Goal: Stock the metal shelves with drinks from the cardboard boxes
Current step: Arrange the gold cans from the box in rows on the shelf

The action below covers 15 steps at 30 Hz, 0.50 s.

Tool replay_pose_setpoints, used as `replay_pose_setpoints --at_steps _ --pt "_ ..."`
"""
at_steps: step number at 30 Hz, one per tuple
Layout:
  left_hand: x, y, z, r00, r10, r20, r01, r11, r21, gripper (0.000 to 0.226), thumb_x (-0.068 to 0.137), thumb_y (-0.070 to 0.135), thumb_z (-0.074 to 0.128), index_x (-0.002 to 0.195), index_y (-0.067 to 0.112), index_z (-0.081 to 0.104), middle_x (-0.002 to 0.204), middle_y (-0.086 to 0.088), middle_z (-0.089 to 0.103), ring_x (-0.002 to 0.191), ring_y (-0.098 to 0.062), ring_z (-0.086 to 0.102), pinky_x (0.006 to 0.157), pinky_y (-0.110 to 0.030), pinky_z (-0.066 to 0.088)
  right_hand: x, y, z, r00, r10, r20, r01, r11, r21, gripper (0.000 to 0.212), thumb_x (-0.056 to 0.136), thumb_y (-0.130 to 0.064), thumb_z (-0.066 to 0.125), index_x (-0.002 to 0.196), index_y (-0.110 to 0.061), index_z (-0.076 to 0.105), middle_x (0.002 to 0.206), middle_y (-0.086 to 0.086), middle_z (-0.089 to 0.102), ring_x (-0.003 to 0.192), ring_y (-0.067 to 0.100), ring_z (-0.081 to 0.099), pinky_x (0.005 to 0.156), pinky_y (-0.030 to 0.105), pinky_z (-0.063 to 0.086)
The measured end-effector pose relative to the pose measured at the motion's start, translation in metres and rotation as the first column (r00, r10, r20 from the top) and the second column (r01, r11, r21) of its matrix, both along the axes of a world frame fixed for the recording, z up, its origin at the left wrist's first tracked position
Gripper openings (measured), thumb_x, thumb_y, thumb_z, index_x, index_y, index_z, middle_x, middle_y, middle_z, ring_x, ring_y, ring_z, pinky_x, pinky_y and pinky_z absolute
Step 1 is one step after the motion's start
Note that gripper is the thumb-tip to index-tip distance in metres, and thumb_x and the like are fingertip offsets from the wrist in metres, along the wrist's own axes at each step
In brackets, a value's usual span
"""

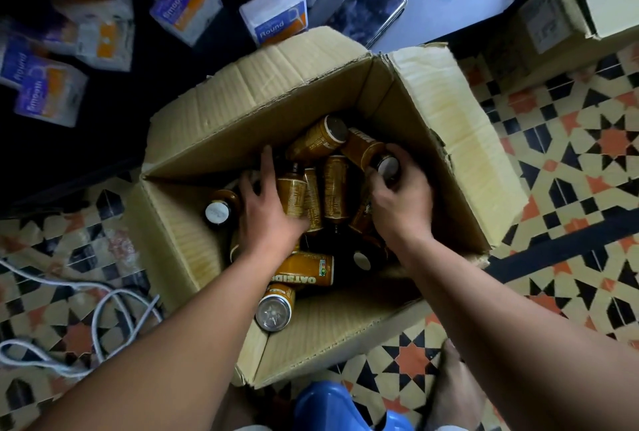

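Left hand is reaching into the cardboard box, fingers lying spread and mostly straight, thumb pressing one brown bottle without closing round it. Just right of those fingers a heap of bottles is lying loose, and the right hand is curling its fingers round a capped bottle. Judging this as early going: plenty are waiting beneath both sets of fingers, and none are showing on shelves.

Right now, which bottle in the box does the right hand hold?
The brown bottle at the far right of the pile, beside the box wall: the right hand curls round its near end; the others lie outside that grip.
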State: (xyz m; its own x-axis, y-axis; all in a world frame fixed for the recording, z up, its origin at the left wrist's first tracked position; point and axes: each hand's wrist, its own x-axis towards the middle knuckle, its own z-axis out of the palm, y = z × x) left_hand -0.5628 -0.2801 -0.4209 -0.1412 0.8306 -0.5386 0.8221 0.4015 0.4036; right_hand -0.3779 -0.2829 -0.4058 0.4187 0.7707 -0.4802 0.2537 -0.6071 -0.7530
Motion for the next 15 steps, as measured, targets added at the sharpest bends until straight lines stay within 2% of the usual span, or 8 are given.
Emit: replay_pose_setpoints --at_steps 2,3,6,8,9,12,15 --pt "-0.003 -0.005 0.001 0.996 0.079 0.051 -0.078 0.997 -0.02 0.131 0.076 0.026 0.087 0.151 0.055 -0.017 0.151 -0.015 0.043 0.131 -0.037 0.05 0.101 -0.05 0.047 -0.001 -0.003 0.005 0.999 0.005 0.041 -0.007 0.999 0.037 0.043 0.1 -0.026 0.064 0.141 -0.024 0.055 0.105 -0.022 0.059 0.089 -0.015 0.057 0.074 0.0 0.039" --pt "-0.005 -0.006 0.001 0.99 0.116 0.083 -0.116 0.993 -0.013 0.132 0.076 0.027 0.087 0.149 0.058 -0.018 0.148 -0.013 0.049 0.128 -0.034 0.054 0.101 -0.048 0.048 -0.001 -0.006 0.008 0.999 0.004 0.053 -0.007 0.999 0.047 0.041 0.1 -0.028 0.064 0.14 -0.023 0.055 0.102 -0.02 0.06 0.091 -0.013 0.06 0.076 0.003 0.042" --pt "-0.013 -0.009 0.005 0.979 0.136 0.155 -0.143 0.989 0.039 0.129 0.076 0.025 0.088 0.148 0.062 -0.013 0.146 -0.003 0.054 0.123 -0.026 0.058 0.1 -0.04 0.047 -0.001 -0.012 0.012 0.993 0.029 0.11 -0.036 0.997 0.061 0.042 0.102 -0.034 0.06 0.141 -0.023 0.052 0.114 -0.004 0.064 0.108 0.013 0.063 0.089 0.025 0.048" --pt "-0.014 -0.012 0.013 0.978 0.112 0.174 -0.128 0.988 0.084 0.125 0.078 0.023 0.086 0.151 0.06 -0.009 0.149 -0.001 0.051 0.127 -0.025 0.055 0.101 -0.038 0.046 -0.005 -0.015 0.017 0.981 0.088 0.172 -0.104 0.991 0.089 0.044 0.104 -0.035 0.056 0.145 -0.021 0.046 0.125 0.004 0.062 0.116 0.019 0.059 0.098 0.034 0.048" --pt "-0.015 -0.014 0.017 0.978 0.101 0.183 -0.123 0.986 0.109 0.124 0.079 0.022 0.085 0.152 0.059 -0.008 0.156 0.001 0.043 0.134 -0.025 0.05 0.106 -0.039 0.043 -0.007 -0.016 0.021 0.974 0.111 0.197 -0.135 0.984 0.114 0.046 0.105 -0.035 0.054 0.148 -0.019 0.044 0.132 0.006 0.06 0.122 0.02 0.056 0.103 0.036 0.047" --pt "-0.017 -0.017 0.029 0.976 0.051 0.214 -0.09 0.98 0.177 0.121 0.081 0.019 0.082 0.154 0.057 -0.008 0.166 0.007 0.022 0.149 -0.02 0.031 0.115 -0.038 0.033 -0.013 -0.017 0.037 0.971 0.131 0.199 -0.171 0.965 0.199 0.05 0.107 -0.035 0.048 0.152 -0.016 0.036 0.149 0.006 0.051 0.135 0.021 0.048 0.11 0.035 0.041" --pt "-0.018 -0.017 0.049 0.966 0.012 0.257 -0.074 0.97 0.233 0.119 0.083 0.016 0.08 0.153 0.058 -0.007 0.161 0.005 0.03 0.14 -0.009 0.033 0.108 -0.027 0.031 -0.015 -0.018 0.06 0.986 0.102 0.134 -0.137 0.949 0.283 0.051 0.105 -0.045 0.042 0.149 -0.02 0.038 0.144 0.0 0.05 0.131 0.017 0.05 0.108 0.04 0.045"
